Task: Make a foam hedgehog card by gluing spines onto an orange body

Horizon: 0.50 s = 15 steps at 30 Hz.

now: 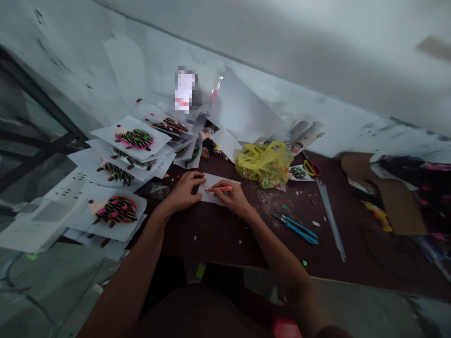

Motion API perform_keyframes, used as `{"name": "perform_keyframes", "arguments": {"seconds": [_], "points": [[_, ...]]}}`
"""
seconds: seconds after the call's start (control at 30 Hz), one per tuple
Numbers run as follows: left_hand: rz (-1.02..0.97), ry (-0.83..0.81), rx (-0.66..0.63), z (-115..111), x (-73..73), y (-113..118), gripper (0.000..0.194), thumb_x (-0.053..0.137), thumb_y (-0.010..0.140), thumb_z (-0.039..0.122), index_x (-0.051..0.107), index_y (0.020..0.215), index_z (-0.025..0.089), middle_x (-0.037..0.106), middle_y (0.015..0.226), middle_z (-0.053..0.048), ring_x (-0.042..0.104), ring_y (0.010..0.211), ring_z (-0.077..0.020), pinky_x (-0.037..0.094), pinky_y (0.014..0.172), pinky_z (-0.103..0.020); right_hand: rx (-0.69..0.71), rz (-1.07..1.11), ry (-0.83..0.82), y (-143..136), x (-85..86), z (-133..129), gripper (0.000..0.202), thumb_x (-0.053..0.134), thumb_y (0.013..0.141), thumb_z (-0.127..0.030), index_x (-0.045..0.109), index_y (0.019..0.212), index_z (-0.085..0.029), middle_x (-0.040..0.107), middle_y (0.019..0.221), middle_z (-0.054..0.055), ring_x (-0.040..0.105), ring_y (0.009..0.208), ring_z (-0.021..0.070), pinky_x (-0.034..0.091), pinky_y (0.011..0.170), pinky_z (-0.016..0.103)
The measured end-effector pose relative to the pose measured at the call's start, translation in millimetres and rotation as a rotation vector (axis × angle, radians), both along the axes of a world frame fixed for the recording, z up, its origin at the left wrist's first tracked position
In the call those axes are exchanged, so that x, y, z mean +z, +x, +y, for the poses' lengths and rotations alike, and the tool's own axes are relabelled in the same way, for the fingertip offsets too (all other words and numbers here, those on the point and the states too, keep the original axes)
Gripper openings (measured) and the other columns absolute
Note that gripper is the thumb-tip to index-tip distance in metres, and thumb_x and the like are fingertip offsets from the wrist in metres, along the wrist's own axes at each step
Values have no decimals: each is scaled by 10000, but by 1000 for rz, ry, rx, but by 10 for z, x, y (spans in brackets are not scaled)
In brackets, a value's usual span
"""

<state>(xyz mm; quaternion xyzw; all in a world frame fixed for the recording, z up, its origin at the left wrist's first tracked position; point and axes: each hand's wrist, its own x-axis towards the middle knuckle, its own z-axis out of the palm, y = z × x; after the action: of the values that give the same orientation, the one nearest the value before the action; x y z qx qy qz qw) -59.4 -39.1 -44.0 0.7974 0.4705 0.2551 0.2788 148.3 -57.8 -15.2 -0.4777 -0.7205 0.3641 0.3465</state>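
On the dark table lies a small white sheet of paper (211, 180), partly covered by both hands. My right hand (234, 196) is closed around a slim orange pen (220, 189), its tip touching or just above the sheet near a faint orange line. My left hand (185, 190) rests on the sheet's left edge with the fingers stretched and thumb apart, holding nothing. To its left is a heap of white sheets with hedgehog pictures (134, 138) in brown strips with pink, green and orange.
A yellow plastic bag (262, 164) of scraps stands behind my right hand. Blue-handled snips (299, 229), red-and-yellow scissors (312, 168) and pale translucent sticks (331, 218) lie to the right. A blurred-out phone-like screen (185, 89) leans on the wall. Brown cardboard (398, 202) is far right.
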Motion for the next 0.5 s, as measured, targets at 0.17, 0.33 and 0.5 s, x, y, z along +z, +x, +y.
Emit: {"name": "perform_keyframes", "arguments": {"seconds": [0.17, 0.33, 0.5], "points": [[-4, 6, 0, -3, -10, 1, 486, 563, 721, 213, 661, 1197, 188, 568, 1339, -95, 440, 1332, -289, 319, 1172, -490, -12, -3, -27, 30, -2, -30, 169, 599, 867, -274, 721, 835, -162, 698, 749, 30, 610, 673, 130, 430, 619, 225], [-22, 15, -6, 2, -20, -6, 481, 558, 721, 217, 664, 1189, 191, 570, 1332, -92, 450, 1322, -284, 333, 1163, -484, -17, -7, -42, 70, -7, -59, 185, 598, 869, -297, 715, 832, -158, 700, 752, 41, 610, 655, 133, 423, 588, 223], [-7, 23, -16, 7, -17, -16, 486, 553, 720, 219, 666, 1190, 174, 565, 1337, -107, 459, 1313, -292, 336, 1157, -487, -15, 15, -63, 100, 30, -92, 185, 611, 858, -304, 715, 829, -154, 713, 769, 47, 632, 670, 140, 440, 595, 225]]}}
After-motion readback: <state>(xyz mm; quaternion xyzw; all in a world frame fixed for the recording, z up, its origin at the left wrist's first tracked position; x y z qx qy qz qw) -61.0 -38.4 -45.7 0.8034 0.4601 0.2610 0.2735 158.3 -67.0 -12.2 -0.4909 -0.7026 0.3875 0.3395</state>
